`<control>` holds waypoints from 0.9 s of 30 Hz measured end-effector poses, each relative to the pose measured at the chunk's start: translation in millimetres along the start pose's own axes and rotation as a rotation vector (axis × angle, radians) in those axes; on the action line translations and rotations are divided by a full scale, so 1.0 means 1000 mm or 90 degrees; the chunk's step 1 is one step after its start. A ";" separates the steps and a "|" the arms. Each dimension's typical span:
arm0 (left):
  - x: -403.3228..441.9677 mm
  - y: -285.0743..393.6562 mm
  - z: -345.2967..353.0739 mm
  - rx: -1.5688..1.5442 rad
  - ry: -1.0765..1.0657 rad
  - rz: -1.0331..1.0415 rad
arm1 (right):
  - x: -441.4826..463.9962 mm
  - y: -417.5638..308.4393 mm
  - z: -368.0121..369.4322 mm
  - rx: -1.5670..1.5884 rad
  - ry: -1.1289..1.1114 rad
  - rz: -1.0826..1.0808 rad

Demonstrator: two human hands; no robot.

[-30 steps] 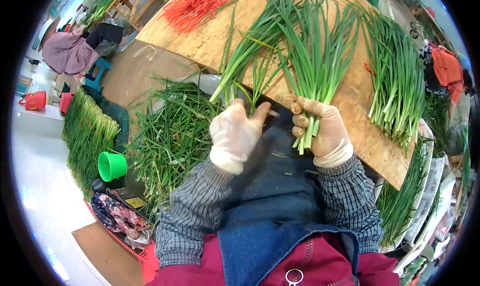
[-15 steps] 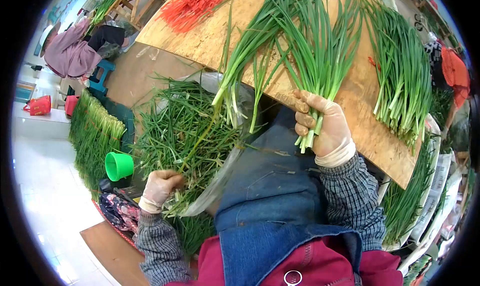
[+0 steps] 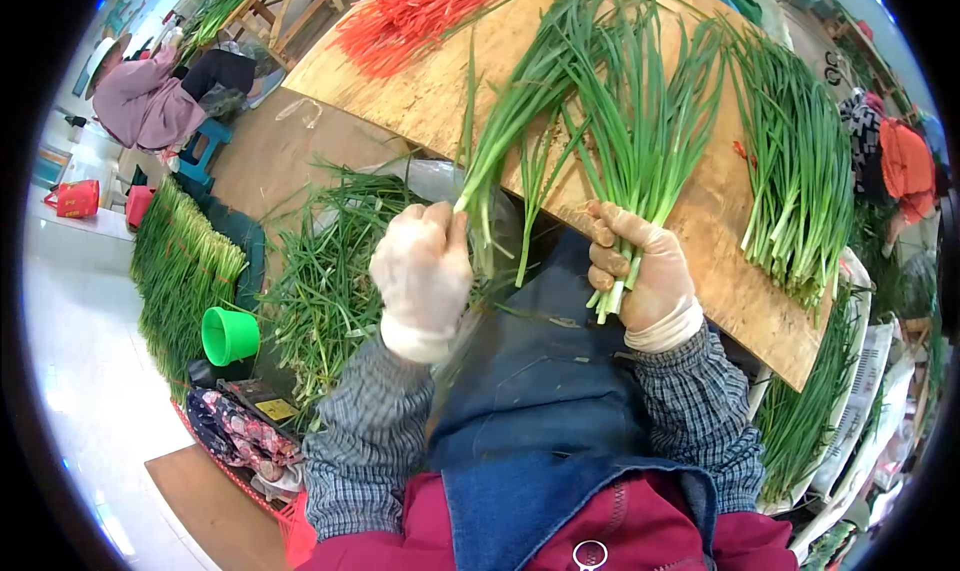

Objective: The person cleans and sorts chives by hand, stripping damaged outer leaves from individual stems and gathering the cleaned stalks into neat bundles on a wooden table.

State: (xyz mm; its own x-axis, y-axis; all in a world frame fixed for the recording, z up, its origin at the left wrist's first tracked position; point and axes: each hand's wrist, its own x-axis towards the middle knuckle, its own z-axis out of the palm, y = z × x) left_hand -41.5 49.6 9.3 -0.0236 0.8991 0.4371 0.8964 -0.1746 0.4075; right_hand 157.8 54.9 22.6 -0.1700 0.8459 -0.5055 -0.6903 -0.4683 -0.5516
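Observation:
My right hand [image 3: 640, 271], in a thin pale glove, is closed around the white stalk ends of a bunch of garlic chives [image 3: 650, 121]. The leaves of that bunch fan out over the wooden board [image 3: 720, 241]. My left hand [image 3: 425, 271], also gloved, has its fingers pinched at the lower ends of the looser chives [image 3: 520, 101] hanging over the board's near edge. Its back faces me and hides part of the grip. Below the left hand lies a heap of chive scraps [image 3: 320, 271] in a clear plastic bag.
A tied bundle of chives [image 3: 795, 171] lies at the board's right. Red strips [image 3: 420, 16] are piled at its far left. A green bucket [image 3: 230, 335] stands beside rows of chives [image 3: 185, 271] on the floor. Another person [image 3: 150, 101] sits at the far left near a blue stool [image 3: 205, 151].
My left hand has moved up and right from above the scrap heap, where it held a thin yellowish strand, to the loose chives. My right hand keeps its bunch, nearly in place.

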 end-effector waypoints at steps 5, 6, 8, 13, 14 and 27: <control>-0.021 0.051 -0.012 -0.110 0.096 0.160 | -0.004 0.005 0.011 -0.070 -0.006 -0.061; -0.026 0.058 -0.010 -0.133 0.063 0.161 | -0.004 0.006 0.011 -0.080 -0.009 -0.069; -0.036 0.068 -0.005 -0.121 0.072 0.201 | -0.004 0.007 0.009 -0.098 -0.014 -0.087; -0.031 0.074 -0.009 -0.730 -0.295 -0.315 | -0.002 0.006 -0.005 -0.036 -0.021 -0.004; -0.022 0.075 -0.014 -0.754 -0.358 -0.425 | -0.004 0.006 -0.003 -0.034 -0.007 -0.015; -0.066 0.045 -0.014 -0.592 0.065 -0.338 | -0.001 0.011 0.000 -0.040 0.035 -0.040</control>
State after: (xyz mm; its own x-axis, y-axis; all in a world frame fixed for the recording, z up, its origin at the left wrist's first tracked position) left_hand -5.7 -23.4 10.2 -0.3867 0.9194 0.0718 0.0724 -0.0473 0.9962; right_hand 150.2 49.1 17.3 -0.0876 0.8593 -0.5039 -0.6526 -0.4317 -0.6227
